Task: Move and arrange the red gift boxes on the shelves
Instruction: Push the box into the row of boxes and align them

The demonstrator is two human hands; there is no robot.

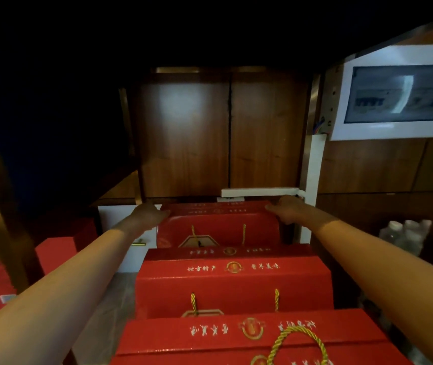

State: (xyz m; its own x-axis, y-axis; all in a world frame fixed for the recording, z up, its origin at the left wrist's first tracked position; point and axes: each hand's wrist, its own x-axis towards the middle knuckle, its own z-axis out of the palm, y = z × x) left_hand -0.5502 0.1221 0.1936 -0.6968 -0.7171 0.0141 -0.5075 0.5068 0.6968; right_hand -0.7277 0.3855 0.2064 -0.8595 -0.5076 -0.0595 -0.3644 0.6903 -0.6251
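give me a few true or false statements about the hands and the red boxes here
1. Both hands grip the farthest red box, the left hand at one top corner and the right hand at the other. True.
2. The farthest red box is blue. False: it is red with gold cord handles.
3. The red boxes stand in a row running away from the camera. True.
4. The nearest red box has a silver chain handle. False: its handle is a gold rope.
5. Water bottles stand to the right. True.
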